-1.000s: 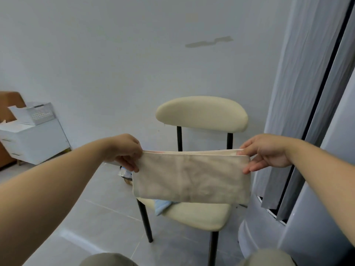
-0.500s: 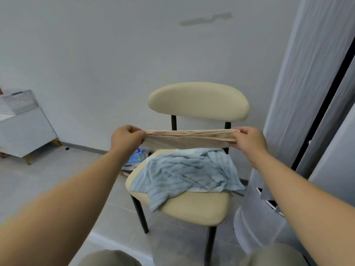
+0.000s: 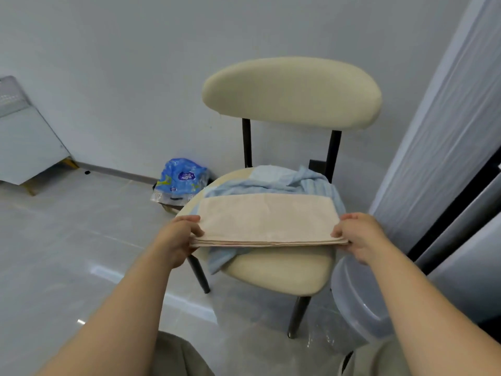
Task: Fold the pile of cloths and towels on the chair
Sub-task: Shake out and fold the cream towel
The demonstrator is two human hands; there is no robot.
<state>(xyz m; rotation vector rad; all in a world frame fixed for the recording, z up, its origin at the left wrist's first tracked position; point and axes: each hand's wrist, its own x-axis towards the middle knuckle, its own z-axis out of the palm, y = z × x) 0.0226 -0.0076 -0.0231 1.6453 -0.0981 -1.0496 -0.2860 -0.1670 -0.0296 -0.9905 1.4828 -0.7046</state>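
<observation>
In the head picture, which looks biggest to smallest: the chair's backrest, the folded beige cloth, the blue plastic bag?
1. chair's backrest
2. folded beige cloth, only a bit smaller, and nearer the camera
3. blue plastic bag, clearly smallest

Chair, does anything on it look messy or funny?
Yes. The blue cloth lies crumpled on the seat, one corner hanging over the front edge. The beige cloth over it is neatly folded, gripped at its ends by the left hand and right hand. A crinkled blue bag sits on the floor behind.
</observation>
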